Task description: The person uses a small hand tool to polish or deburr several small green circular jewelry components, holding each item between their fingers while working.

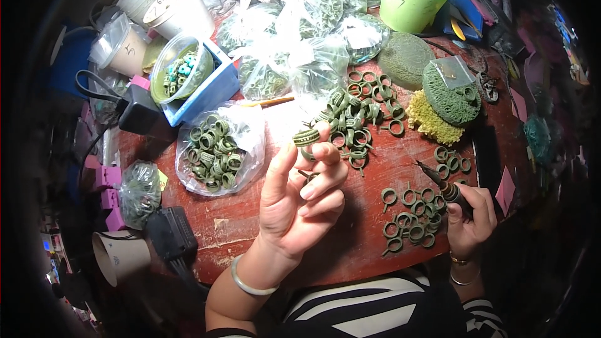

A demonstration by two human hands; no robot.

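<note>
My left hand (299,203) is raised over the middle of the table. Its thumb and forefinger pinch a dark green wax ring (306,137) with a row of small pale dots on its band. Other rings show partly among the curled fingers. On the right, my right hand (471,216) is closed around a dark pen-shaped tool (448,190), whose thin tip points up and left. Just left of that hand lies a group of green rings (410,219), several with short stems. A larger heap of rings (354,112) sits beyond my left hand.
An open plastic bag of rings (211,156) lies to the left. Filled bags (307,12) and a green pot (410,0) stand at the back. Round green pads (451,91) and a yellow sponge (432,119) lie at right. A blue bin (203,91) and black adapter (170,233) are left.
</note>
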